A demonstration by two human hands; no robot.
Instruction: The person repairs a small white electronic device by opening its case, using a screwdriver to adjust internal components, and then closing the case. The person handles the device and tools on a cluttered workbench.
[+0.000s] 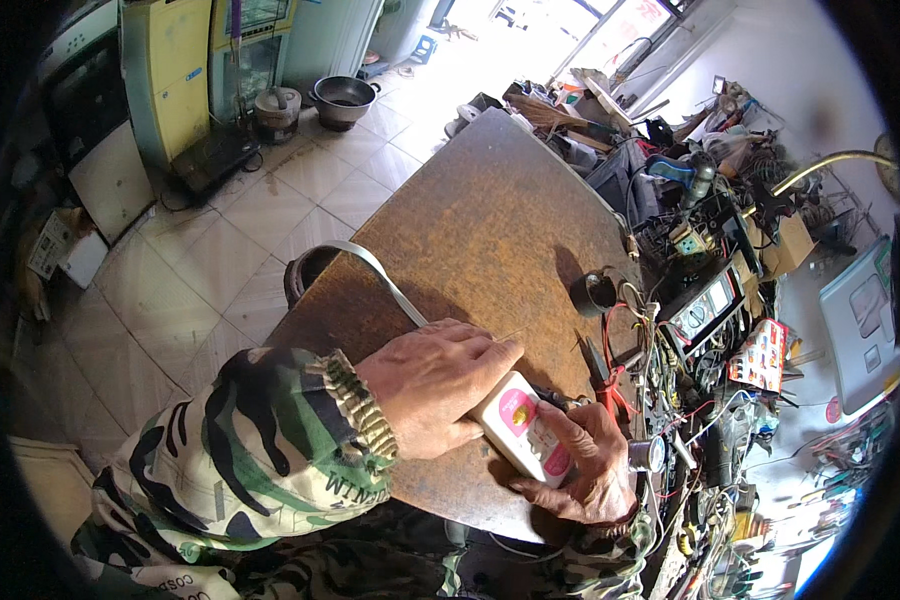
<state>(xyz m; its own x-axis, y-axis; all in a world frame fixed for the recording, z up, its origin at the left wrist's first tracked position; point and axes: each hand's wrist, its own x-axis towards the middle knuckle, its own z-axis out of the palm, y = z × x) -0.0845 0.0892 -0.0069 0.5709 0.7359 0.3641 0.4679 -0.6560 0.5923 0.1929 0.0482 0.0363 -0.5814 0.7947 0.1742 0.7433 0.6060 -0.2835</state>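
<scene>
A white oblong plastic block (511, 452) with pink labels lies slantwise over the near part of a worn brown tabletop (470, 220). My left hand (440, 380) is closed on its far left end, thumb low and fingers bent over the top. Around its near right end my right hand (585, 465) is closed, thumb and fingers pressing the sides. A flat white cable (375, 262) loops over the table's left edge and disappears beneath my left hand. Whether the cable joins the block is hidden.
Red-handled pliers (610, 375) and a black ring-shaped part (594, 293) sit right of my hands. Further right, a multimeter (708, 308) stands among tangled wires and tools. A black pan (344, 98) is on the tiled floor (260, 215) at the far left.
</scene>
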